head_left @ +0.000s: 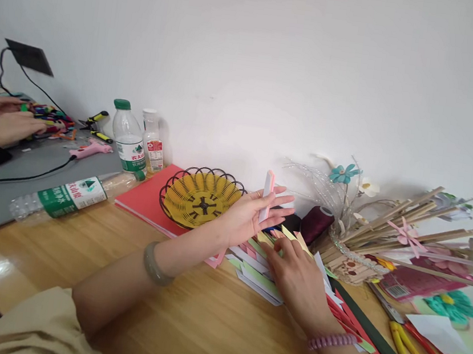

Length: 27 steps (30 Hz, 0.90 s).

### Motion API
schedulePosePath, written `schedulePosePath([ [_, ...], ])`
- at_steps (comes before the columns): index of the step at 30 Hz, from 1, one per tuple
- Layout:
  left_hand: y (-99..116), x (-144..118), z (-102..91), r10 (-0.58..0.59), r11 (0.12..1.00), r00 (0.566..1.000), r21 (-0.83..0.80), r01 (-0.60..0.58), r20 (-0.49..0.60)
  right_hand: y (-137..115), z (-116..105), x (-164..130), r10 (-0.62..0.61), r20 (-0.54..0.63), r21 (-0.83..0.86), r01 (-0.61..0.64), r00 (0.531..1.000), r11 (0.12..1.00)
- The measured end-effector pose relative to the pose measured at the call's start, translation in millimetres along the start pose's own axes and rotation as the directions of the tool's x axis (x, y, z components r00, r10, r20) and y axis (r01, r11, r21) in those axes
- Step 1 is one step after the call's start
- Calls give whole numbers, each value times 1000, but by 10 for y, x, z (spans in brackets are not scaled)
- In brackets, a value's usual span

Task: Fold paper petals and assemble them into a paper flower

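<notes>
Two hands work the strips: your left hand (pixel 253 211) pinches a folded stack (pixel 267 195); your right hand (pixel 294 270) presses flat, open, on loose strips (pixel 258 277) on the bench (pixel 185 314). Next likely calls for lifting a single strip cleanly.

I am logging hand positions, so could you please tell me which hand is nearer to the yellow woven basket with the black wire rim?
Left. The left hand hovers beside the basket's right rim; the right hand rests further right.
</notes>
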<state>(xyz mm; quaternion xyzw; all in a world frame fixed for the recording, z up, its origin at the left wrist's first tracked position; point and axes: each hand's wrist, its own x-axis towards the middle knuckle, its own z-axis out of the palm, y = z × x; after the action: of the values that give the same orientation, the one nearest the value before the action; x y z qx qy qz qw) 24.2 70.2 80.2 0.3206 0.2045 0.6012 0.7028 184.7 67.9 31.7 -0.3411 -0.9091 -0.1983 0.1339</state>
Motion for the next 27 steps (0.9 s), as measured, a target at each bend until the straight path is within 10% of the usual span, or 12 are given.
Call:
schedulePosePath([
  [16,-106,21,-47,-51,997,998,57,49,25,126,-34,83,11,32,227,-18,999,974],
  [27,-136,15,-40,-56,994,998,91,55,15,463,-317,92,287,-39,693,-182,957,698],
])
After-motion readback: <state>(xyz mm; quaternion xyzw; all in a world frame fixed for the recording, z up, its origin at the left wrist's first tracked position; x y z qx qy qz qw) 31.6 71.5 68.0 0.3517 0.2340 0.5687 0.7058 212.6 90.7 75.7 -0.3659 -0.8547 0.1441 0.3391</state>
